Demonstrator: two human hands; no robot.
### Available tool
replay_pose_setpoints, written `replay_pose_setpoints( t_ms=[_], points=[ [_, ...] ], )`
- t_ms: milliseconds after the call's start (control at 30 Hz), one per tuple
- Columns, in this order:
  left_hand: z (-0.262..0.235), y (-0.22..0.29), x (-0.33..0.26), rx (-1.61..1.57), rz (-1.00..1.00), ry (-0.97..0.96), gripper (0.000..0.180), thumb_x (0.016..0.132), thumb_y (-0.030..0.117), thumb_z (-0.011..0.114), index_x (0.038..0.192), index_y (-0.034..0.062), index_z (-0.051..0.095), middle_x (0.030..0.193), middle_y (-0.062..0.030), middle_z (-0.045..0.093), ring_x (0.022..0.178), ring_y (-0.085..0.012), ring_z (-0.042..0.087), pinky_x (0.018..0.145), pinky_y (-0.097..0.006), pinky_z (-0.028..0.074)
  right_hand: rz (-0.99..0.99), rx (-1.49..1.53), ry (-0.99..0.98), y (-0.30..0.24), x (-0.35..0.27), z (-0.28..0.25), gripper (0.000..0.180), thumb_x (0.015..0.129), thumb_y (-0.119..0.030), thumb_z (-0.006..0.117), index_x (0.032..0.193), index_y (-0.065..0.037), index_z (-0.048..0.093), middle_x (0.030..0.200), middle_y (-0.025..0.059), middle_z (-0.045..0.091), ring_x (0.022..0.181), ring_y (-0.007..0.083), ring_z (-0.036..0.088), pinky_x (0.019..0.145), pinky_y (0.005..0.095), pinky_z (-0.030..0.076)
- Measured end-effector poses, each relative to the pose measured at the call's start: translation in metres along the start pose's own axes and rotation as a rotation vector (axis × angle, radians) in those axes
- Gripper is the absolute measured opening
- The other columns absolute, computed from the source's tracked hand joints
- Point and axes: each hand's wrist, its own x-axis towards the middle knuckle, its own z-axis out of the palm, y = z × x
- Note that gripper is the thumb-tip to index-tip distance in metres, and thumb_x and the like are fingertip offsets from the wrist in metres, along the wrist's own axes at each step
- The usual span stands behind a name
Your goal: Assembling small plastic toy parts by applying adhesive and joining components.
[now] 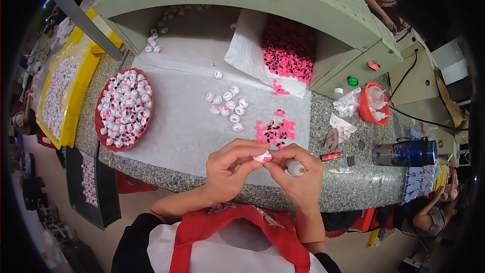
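- Small white rounded plastic piece with a pink spot point(262, 157) sits pinched between the fingertips of both my hands, just above the near edge of the speckled grey stone counter point(348, 192).
- It looks short and stubby; its long axis seems to run left to right between my two grips, pink spot towards my right, though my fingers hide most of it.
- My left hand point(230, 169) has thumb and fingers pressed together on the piece's left end.
- My right hand point(298, 174) pinches the right end with thumb and forefinger, while its other fingers curl around a small white squeeze bottle point(294, 168), one only, whose tip points left towards the piece.
- Just beyond my grip lies a loose cluster of pink and black flat discs point(275, 132), too many and too overlapped to count.
- Further out and to the left of my grip is a group of about nine white rounded pieces point(227, 106), with one more lying alone beyond them.
- Far left of my grip stands one round red plastic tray point(148, 116) heaped with white pieces, uncountable.
- To the right of my grip lie one small red tube point(331, 156) and one dark blue metal can on its side point(404, 152).
- Well beyond, a large heap of pink and black discs point(288, 50) rests on white paper point(242, 50).
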Motion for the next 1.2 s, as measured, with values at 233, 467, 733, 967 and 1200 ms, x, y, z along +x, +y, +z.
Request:
replay_pose_setpoints(
  t_ms=[233, 467, 733, 967, 1200],
  points=[
    [-0.006, -0.028, 0.006, -0.281, -0.315, 0.113, 0.022, 0.082, 0.0, 0.055, 0.103, -0.0041, 0.054, 0.097, -0.0131, 0.059, 0.09, -0.018, 0.059, 0.077, -0.027, 0.051, 0.048, -0.064, 0.018, 0.017, 0.012, 0.007, 0.019, 0.064, 0.004, 0.07, 0.081, 0.0, 0.063, 0.074, 0.0044, 0.059, 0.06, 0.0054, 0.051, 0.054, 0.0187, 0.041],
    [-0.015, -0.021, 0.017, -0.32, -0.596, 0.036, 0.03, 0.082, 0.003, 0.056, 0.111, -0.0016, 0.05, 0.093, -0.0122, 0.061, 0.082, -0.0151, 0.061, 0.073, -0.024, 0.05, -0.22, 0.006, 0.034, 0.027, 0.013, 0.009, 0.024, 0.063, 0.003, 0.071, 0.084, 0.001, 0.061, 0.089, 0.0084, 0.06, 0.064, 0.0083, 0.052, 0.056, 0.0207, 0.042],
    [-0.018, -0.003, 0.008, -0.2, -0.243, -0.095, 0.027, 0.077, -0.01, 0.057, 0.103, -0.0071, 0.053, 0.091, -0.014, 0.059, 0.085, -0.0208, 0.061, 0.072, -0.026, 0.052, -0.157, 0.297, -0.138, 0.029, 0.014, 0.003, 0.022, 0.065, 0.004, 0.069, 0.086, 0.003, 0.061, 0.091, 0.0132, 0.06, 0.069, 0.0142, 0.057, 0.058, 0.0215, 0.046],
    [-0.026, -0.005, -0.002, -0.258, -0.23, 0.095, 0.024, 0.078, -0.01, 0.054, 0.102, -0.0077, 0.054, 0.09, -0.015, 0.06, 0.084, -0.0212, 0.061, 0.073, -0.028, 0.052, 0.104, 0.455, -0.121, 0.024, 0.018, 0.03, 0.016, 0.071, 0.002, 0.064, 0.087, 0.004, 0.06, 0.089, 0.0139, 0.06, 0.065, 0.014, 0.056, 0.053, 0.0234, 0.046],
    [-0.072, -0.01, 0.005, 0.113, -0.213, 0.126, 0.018, 0.078, 0.0, 0.058, 0.096, -0.0014, 0.058, 0.086, -0.0109, 0.063, 0.08, -0.0162, 0.061, 0.069, -0.027, 0.049, 0.036, 0.296, 0.003, 0.048, 0.032, 0.069, 0.007, 0.073, 0.001, 0.06, 0.079, 0.004, 0.058, 0.096, 0.0136, 0.059, 0.061, 0.0123, 0.055, 0.054, 0.0224, 0.045]
  ],
)
